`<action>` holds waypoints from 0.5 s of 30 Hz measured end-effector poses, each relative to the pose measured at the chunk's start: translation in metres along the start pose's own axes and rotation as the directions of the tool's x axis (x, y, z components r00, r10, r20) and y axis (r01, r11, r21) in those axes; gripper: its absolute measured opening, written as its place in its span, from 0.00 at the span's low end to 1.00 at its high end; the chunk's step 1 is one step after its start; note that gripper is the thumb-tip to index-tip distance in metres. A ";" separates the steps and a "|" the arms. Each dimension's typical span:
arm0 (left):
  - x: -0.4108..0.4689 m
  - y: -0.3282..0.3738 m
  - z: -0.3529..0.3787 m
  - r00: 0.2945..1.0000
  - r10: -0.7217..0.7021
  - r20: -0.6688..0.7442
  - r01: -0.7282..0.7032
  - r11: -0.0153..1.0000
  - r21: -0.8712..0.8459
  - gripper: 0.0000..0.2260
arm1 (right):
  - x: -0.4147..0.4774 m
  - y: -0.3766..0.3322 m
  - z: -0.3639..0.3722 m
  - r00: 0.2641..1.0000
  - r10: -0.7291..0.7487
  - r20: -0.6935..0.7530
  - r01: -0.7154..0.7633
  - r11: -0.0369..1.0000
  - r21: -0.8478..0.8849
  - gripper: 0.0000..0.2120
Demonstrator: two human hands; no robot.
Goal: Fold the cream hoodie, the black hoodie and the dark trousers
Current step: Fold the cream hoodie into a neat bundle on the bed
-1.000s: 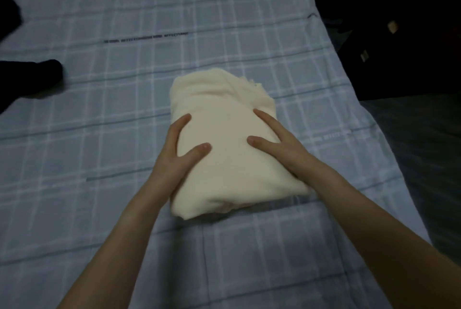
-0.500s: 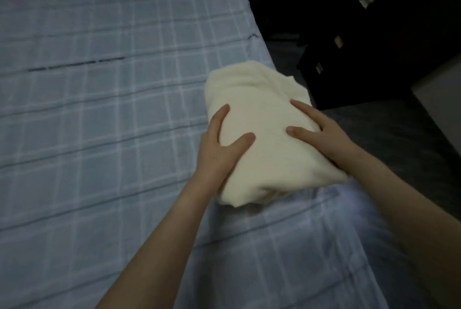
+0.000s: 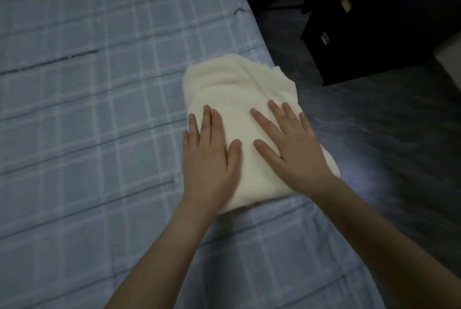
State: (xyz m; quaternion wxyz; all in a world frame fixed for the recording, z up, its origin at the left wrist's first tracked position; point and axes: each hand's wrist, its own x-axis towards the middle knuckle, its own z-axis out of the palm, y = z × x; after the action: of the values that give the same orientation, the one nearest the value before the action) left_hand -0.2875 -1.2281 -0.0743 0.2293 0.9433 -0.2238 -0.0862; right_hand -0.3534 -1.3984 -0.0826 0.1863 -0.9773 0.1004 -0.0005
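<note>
Both hands down flat, fingers straight, left hand [image 3: 208, 159] and right hand [image 3: 290, 149] side by side pressing the folded cream hoodie [image 3: 234, 94] at the right edge of the blue checked bedsheet [image 3: 87, 109].

A bed under a blue plaid sheet [image 3: 87, 109] fills the view from 6 to 11 o'clock, in dim light. Dark grey floor [image 3: 399, 209] lies at 3 o'clock, with a pale glow beside the bed edge. Black furniture [image 3: 361, 34] stands at 1 o'clock.
</note>
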 end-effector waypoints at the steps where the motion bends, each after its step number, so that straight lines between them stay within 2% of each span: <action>1: -0.001 -0.005 0.006 1.000 0.026 -0.015 -0.026 0.999 0.033 0.31 | -0.001 0.006 0.010 1.000 -0.002 0.007 0.002 1.000 0.017 0.29; 4: -0.003 -0.019 0.023 0.996 0.079 -0.052 -0.075 0.994 0.081 0.30 | -0.002 0.016 0.034 0.999 -0.008 -0.034 0.011 0.997 0.075 0.29; 7: -0.001 -0.015 0.019 0.999 0.048 0.018 -0.049 0.993 0.108 0.30 | 0.000 0.013 0.035 1.000 0.007 -0.013 -0.006 0.998 0.056 0.29; 12: 0.006 0.006 -0.034 0.955 -0.033 0.295 -0.030 0.978 0.207 0.36 | 0.006 -0.010 -0.030 0.964 0.066 0.259 -0.079 0.996 0.043 0.30; 14: 0.002 0.023 -0.073 0.945 0.009 0.326 -0.080 0.975 0.205 0.32 | 0.004 -0.031 -0.070 0.973 0.056 0.224 -0.058 0.998 0.002 0.28; 15: -0.003 0.032 -0.094 0.954 0.057 0.295 -0.120 0.972 0.202 0.29 | -0.001 -0.045 -0.091 0.984 0.047 0.172 -0.046 0.999 -0.008 0.29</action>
State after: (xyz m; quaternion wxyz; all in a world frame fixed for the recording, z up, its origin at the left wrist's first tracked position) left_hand -0.2771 -1.2154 0.0241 0.0933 0.9292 -0.3051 -0.1866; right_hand -0.3491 -1.3908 0.0187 0.1925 -0.9715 0.1068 0.0883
